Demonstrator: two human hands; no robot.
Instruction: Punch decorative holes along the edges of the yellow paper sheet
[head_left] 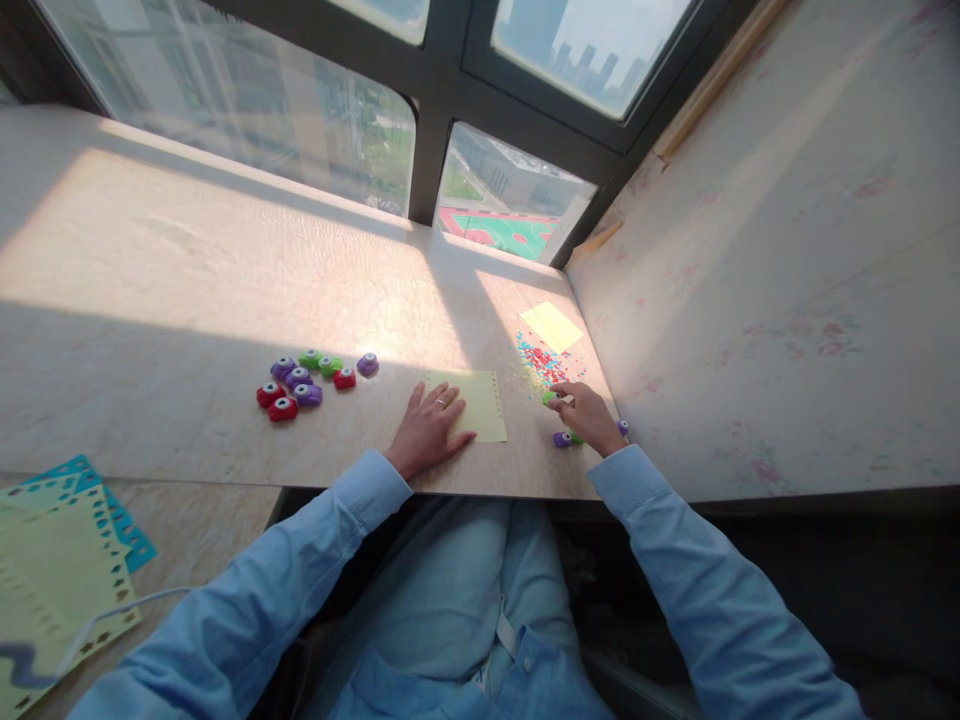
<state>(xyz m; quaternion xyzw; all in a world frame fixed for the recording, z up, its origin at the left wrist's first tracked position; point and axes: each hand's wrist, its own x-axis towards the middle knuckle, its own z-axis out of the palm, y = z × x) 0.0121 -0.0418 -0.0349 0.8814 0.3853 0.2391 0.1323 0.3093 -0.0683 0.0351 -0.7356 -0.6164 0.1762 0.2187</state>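
My left hand (429, 430) lies flat, fingers spread, on the left part of a pale yellow paper sheet (480, 408) with a punched top edge. My right hand (589, 415) rests on the ledge at the right, its fingers closed around a small green paper punch (550, 397). A purple punch (562, 439) lies just under that hand, and another purple one (623, 427) peeks out at its right. A heap of small coloured paper bits (541, 363) is spread just beyond the right hand.
Several red, purple and green punches (311, 378) sit grouped to the left on the stone window ledge (187, 280). A second yellow sheet (552, 326) lies near the window. Punched yellow and blue papers (60, 550) lie at lower left. A wall (787, 300) closes the right side.
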